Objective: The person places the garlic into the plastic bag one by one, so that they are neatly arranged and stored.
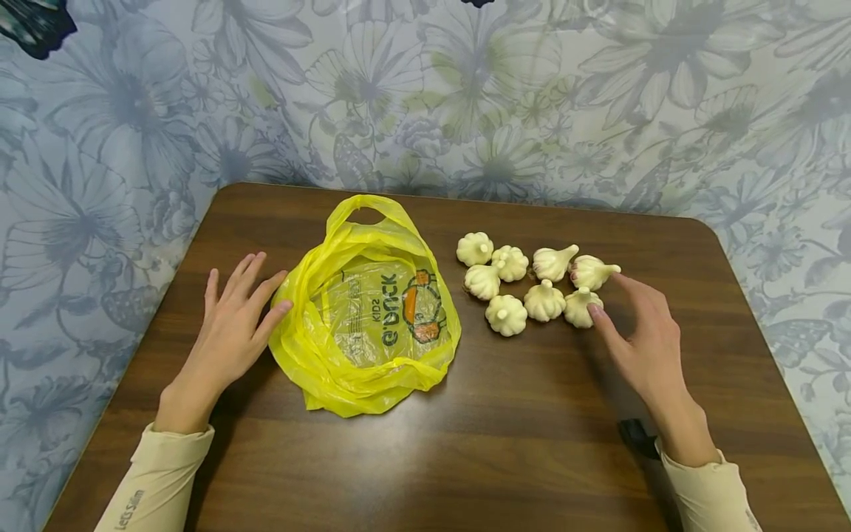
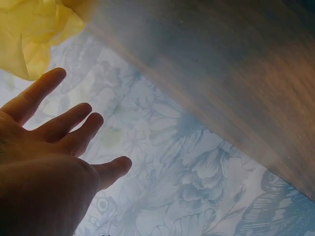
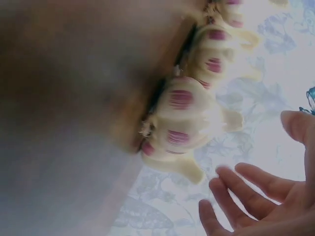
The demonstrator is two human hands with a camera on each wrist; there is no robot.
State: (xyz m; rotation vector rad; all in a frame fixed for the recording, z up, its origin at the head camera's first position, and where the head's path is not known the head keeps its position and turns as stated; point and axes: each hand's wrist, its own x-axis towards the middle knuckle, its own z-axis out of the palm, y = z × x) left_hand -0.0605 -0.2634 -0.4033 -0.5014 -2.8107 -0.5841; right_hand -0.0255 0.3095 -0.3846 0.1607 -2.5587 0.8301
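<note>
A yellow plastic bag (image 1: 366, 380) lies spread on the table with its wide mouth facing up; printed lettering and a duck picture show inside it. My left hand (image 1: 233, 318) is at the bag's left side, fingers spread, with the thumb and forefinger tips right at the yellow edge. Right of the bag, several whole garlic bulbs (image 1: 507, 315) sit in a loose group. At the group's right end my right hand (image 1: 641, 340) reaches in, thumb and fingers apart around the two outermost bulbs. The right wrist view shows those fingers (image 3: 246, 196) holding nothing, near a bulb's stem.
The brown wooden table (image 1: 432, 473) has rounded far corners. Behind it stands a wall with blue-grey flower wallpaper (image 1: 492, 96). A dark object (image 1: 36, 26) hangs into view at the top left. A black strap (image 1: 638, 437) is at the right wrist.
</note>
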